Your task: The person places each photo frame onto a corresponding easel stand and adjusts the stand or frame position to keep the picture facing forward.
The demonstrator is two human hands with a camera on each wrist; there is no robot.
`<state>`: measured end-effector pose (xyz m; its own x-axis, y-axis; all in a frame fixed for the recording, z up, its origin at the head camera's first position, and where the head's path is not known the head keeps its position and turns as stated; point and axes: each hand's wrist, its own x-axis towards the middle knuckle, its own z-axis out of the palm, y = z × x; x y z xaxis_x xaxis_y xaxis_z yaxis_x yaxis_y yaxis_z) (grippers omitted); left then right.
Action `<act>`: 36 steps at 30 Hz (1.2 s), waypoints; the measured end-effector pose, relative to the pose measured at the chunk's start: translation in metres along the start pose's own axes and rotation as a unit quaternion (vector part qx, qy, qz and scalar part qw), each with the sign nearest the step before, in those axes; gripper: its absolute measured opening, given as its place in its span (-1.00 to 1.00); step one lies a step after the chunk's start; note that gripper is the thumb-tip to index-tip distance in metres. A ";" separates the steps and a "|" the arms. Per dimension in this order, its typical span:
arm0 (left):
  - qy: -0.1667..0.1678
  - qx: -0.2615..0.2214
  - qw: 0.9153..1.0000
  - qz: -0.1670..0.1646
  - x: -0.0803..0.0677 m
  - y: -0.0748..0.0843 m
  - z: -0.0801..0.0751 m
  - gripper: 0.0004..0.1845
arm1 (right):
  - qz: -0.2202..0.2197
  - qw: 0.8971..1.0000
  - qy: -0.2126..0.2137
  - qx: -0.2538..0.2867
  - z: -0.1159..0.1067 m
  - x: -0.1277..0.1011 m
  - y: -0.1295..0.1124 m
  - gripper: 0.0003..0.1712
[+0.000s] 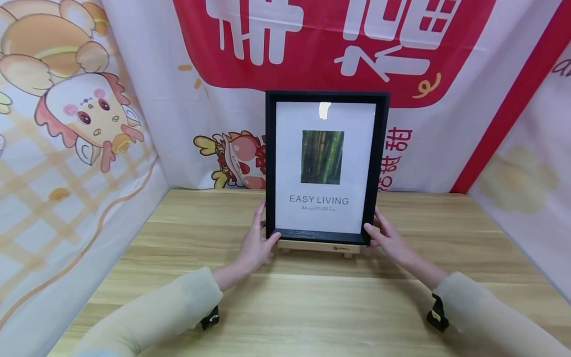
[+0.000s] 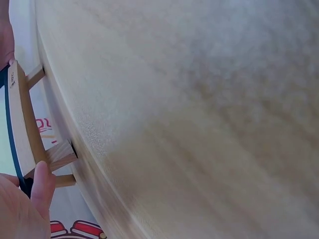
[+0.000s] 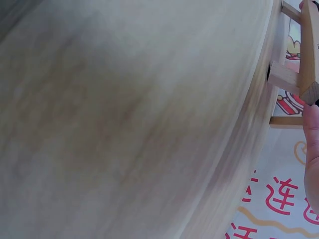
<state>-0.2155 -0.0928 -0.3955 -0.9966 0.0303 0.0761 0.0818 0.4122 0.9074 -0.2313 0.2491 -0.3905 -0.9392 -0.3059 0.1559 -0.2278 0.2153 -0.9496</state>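
Note:
A black picture frame (image 1: pixel 325 168) with a white mat, a small green photo and the words EASY LIVING stands upright on a low wooden stand (image 1: pixel 318 246) at the back of the table. My left hand (image 1: pixel 263 234) grips the frame's lower left corner, thumb on the front edge. My right hand (image 1: pixel 377 231) grips the lower right corner the same way. In the left wrist view my thumb (image 2: pixel 43 184) lies beside the stand (image 2: pixel 27 124). The right wrist view catches the stand (image 3: pixel 309 55) and the edge of my hand (image 3: pixel 313 144).
The light wooden table (image 1: pixel 312 307) is enclosed by printed cloth walls: cartoon figures on the left (image 1: pixel 76 114), a red and white banner behind (image 1: pixel 339 44), and pale cloth on the right (image 1: pixel 526 188). Pale sleeves cover both forearms.

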 end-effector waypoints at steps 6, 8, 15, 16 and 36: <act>-0.006 0.035 0.999 0.035 0.003 -0.004 -0.003 0.08 | 0.026 0.998 -0.003 -0.055 -0.002 -0.006 -0.003 -0.17; -0.016 0.037 0.998 0.042 0.002 -0.006 -0.005 0.17 | 0.034 0.997 -0.006 -0.072 -0.001 -0.009 -0.002 -0.11; -0.047 0.000 0.997 0.056 0.004 -0.012 -0.002 0.35 | 0.005 0.997 -0.015 -0.078 0.003 -0.015 0.004 0.25; -0.047 -0.002 0.997 0.059 0.005 -0.013 -0.002 0.35 | -0.001 0.997 -0.015 -0.076 0.003 -0.015 0.005 0.27; -0.027 0.010 0.996 0.087 -0.002 -0.009 0.013 0.34 | -0.050 0.997 -0.031 -0.056 -0.002 -0.010 0.011 0.30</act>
<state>-0.2139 -0.0842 -0.4089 -0.9661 0.1510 0.2096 0.2543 0.4136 0.8742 -0.2246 0.2561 -0.4025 -0.8934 -0.3866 0.2288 -0.3504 0.2810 -0.8935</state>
